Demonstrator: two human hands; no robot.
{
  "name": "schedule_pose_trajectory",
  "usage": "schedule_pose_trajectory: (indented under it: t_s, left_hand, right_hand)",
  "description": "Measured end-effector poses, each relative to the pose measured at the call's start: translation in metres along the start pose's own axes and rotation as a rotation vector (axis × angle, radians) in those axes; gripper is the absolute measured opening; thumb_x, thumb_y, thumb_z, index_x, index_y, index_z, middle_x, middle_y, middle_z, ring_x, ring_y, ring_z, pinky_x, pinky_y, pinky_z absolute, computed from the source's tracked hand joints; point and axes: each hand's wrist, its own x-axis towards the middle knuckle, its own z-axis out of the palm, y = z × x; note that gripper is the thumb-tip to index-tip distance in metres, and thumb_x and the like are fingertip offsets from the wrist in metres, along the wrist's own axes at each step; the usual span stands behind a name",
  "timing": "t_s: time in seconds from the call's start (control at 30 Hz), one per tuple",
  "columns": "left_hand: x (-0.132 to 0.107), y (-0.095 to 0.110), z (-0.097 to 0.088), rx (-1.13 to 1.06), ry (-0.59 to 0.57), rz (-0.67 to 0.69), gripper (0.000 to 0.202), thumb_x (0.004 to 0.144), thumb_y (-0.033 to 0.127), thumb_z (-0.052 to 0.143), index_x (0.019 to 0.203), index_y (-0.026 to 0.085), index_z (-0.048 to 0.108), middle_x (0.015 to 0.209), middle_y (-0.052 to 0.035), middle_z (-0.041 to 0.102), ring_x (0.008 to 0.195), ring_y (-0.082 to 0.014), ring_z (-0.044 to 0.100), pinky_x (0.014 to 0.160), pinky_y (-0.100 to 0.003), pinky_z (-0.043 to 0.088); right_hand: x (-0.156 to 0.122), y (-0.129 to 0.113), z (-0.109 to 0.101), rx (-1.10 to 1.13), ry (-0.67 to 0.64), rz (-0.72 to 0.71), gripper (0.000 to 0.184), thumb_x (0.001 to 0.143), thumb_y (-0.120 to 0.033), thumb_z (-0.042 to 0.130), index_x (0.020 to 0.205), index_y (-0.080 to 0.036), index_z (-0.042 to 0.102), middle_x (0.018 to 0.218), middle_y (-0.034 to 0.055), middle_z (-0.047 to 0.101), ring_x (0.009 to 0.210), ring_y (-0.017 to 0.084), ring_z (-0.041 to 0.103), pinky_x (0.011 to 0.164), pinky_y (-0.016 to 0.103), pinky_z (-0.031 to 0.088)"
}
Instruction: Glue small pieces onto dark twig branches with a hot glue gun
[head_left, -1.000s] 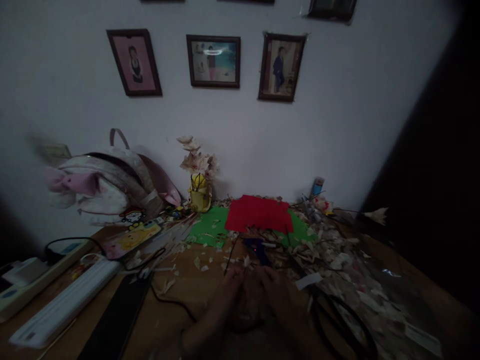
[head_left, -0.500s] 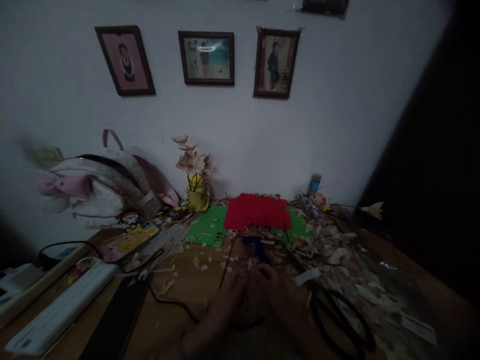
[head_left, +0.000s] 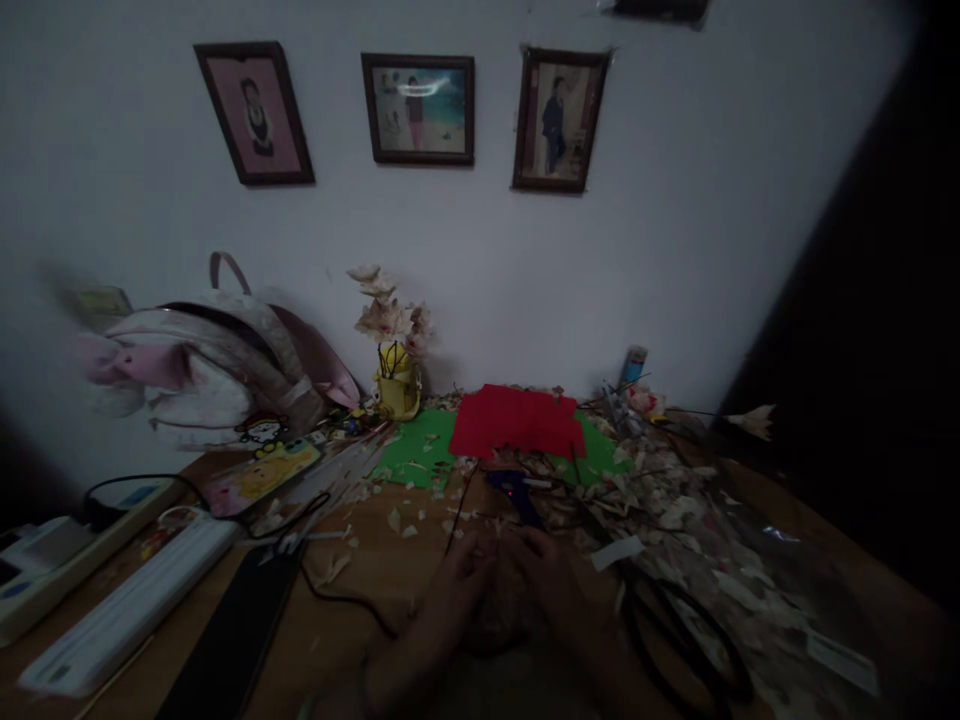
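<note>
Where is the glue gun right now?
In the head view, the glue gun lies just beyond the right hand, in front of the red paper sheet.

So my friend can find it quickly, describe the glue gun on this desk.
On the desk lies a red paper sheet on green paper. Just below its front edge, above the person's left hand and right hand, sits the glue gun, dark blue, with a tiny red light.
</note>
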Motion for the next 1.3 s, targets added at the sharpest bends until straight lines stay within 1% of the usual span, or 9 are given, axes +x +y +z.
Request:
schedule_pose_trajectory:
  t_s: [0.17, 0.3, 0.47, 0.6, 0.77, 0.97, 1.03, 1.17, 1.3]
  left_hand:
    - [0.0, 0.0, -0.002, 0.081, 0.022, -0.001, 0.02, 0.065, 0.032, 0.063, 0.068, 0.018, 0.049, 0.058, 0.0047, 0.053, 0.055, -0.0115, 0.049, 0.052, -0.021, 0.035]
    - [0.003, 0.001, -0.004, 0.071, 0.055, 0.02, 0.02, 0.068, 0.036, 0.059, 0.069, 0.019, 0.049, 0.062, 0.0039, 0.056, 0.059, -0.0127, 0.051, 0.058, -0.023, 0.038]
    - [0.001, 0.009, 0.002, 0.096, 0.11, -0.045, 0.03, 0.06, 0.045, 0.063, 0.065, 0.019, 0.05, 0.06, 0.0037, 0.055, 0.059, -0.014, 0.051, 0.059, -0.024, 0.038]
    - [-0.001, 0.009, 0.007, 0.058, 0.097, -0.069, 0.032, 0.057, 0.046, 0.064, 0.062, 0.019, 0.048, 0.057, 0.0043, 0.053, 0.057, -0.0127, 0.05, 0.058, -0.023, 0.037]
    - [-0.001, 0.006, 0.006, 0.067, 0.087, -0.045, 0.032, 0.058, 0.047, 0.064, 0.063, 0.019, 0.049, 0.057, 0.0048, 0.052, 0.054, -0.0109, 0.047, 0.055, -0.021, 0.035]
    - [-0.001, 0.004, 0.003, 0.082, 0.034, -0.016, 0.031, 0.061, 0.047, 0.063, 0.064, 0.018, 0.05, 0.059, 0.0033, 0.054, 0.057, -0.0121, 0.049, 0.058, -0.023, 0.037]
    - [0.001, 0.002, 0.001, 0.099, 0.037, -0.02, 0.029, 0.063, 0.045, 0.062, 0.065, 0.019, 0.05, 0.061, 0.0031, 0.055, 0.059, -0.0125, 0.049, 0.06, -0.024, 0.037]
    - [0.006, 0.002, -0.003, 0.146, 0.064, -0.059, 0.025, 0.065, 0.043, 0.058, 0.066, 0.02, 0.05, 0.057, 0.0048, 0.053, 0.055, -0.0125, 0.048, 0.058, -0.024, 0.036]
    - [0.008, 0.001, -0.006, 0.13, 0.083, -0.023, 0.025, 0.064, 0.042, 0.059, 0.067, 0.019, 0.051, 0.063, 0.0034, 0.055, 0.062, -0.0136, 0.049, 0.062, -0.025, 0.037]
  right_hand:
    - [0.001, 0.002, -0.001, 0.044, -0.005, 0.014, 0.033, 0.066, -0.042, 0.057, 0.075, -0.012, 0.064, 0.068, 0.0021, 0.065, 0.066, 0.017, 0.057, 0.059, 0.024, 0.043]
    - [0.0, 0.003, -0.002, 0.029, -0.012, -0.027, 0.032, 0.068, -0.042, 0.056, 0.074, -0.012, 0.064, 0.073, 0.004, 0.066, 0.07, 0.018, 0.058, 0.063, 0.025, 0.043]
    - [0.001, 0.007, 0.0, 0.038, -0.033, -0.016, 0.032, 0.068, -0.044, 0.055, 0.074, -0.013, 0.064, 0.072, 0.0037, 0.066, 0.07, 0.018, 0.058, 0.063, 0.025, 0.044]
    - [0.003, 0.006, 0.0, 0.026, -0.03, -0.015, 0.032, 0.068, -0.043, 0.056, 0.073, -0.013, 0.064, 0.071, 0.0035, 0.065, 0.07, 0.018, 0.057, 0.063, 0.026, 0.043]
    - [0.003, 0.006, 0.0, 0.006, -0.026, -0.018, 0.031, 0.068, -0.04, 0.056, 0.076, -0.012, 0.064, 0.073, 0.0055, 0.066, 0.071, 0.018, 0.057, 0.064, 0.026, 0.043]
    - [0.006, 0.013, 0.0, 0.008, -0.042, -0.011, 0.037, 0.068, -0.046, 0.056, 0.077, -0.011, 0.064, 0.073, 0.0055, 0.066, 0.07, 0.019, 0.057, 0.063, 0.027, 0.044]
    - [0.005, 0.01, -0.001, -0.006, -0.02, -0.005, 0.036, 0.067, -0.045, 0.057, 0.076, -0.011, 0.064, 0.073, 0.0052, 0.066, 0.071, 0.019, 0.058, 0.064, 0.027, 0.044]
    - [0.0, -0.002, 0.0, 0.005, 0.014, -0.005, 0.034, 0.067, -0.045, 0.056, 0.073, -0.013, 0.063, 0.074, 0.0052, 0.066, 0.072, 0.02, 0.059, 0.064, 0.027, 0.045]
    - [-0.003, -0.006, 0.001, 0.04, 0.013, -0.029, 0.037, 0.069, -0.048, 0.052, 0.075, -0.013, 0.063, 0.076, 0.0062, 0.067, 0.073, 0.02, 0.06, 0.065, 0.027, 0.045]
